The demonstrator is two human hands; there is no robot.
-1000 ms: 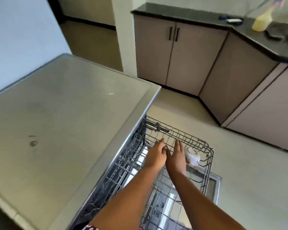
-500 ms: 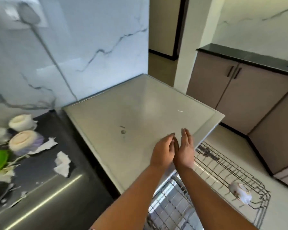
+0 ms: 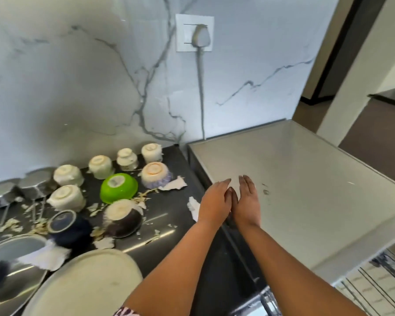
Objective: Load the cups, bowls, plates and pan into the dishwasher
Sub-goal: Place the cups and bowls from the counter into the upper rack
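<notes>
The dark surface [image 3: 173, 215] carries a large pale plate [image 3: 84, 283] at its near edge, with a green bowl [image 3: 118, 187] and upturned cups [image 3: 100, 166] behind. Left hand [image 3: 214, 202] and right hand [image 3: 248, 201] hover side by side, fingers straight, holding nothing.

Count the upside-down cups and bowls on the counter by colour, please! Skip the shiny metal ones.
Cream cups: 5
Green bowl: 1
Blue-patterned bowl: 1
Dark brown bowl: 1
Dark blue bowl: 1
Total: 9
</notes>
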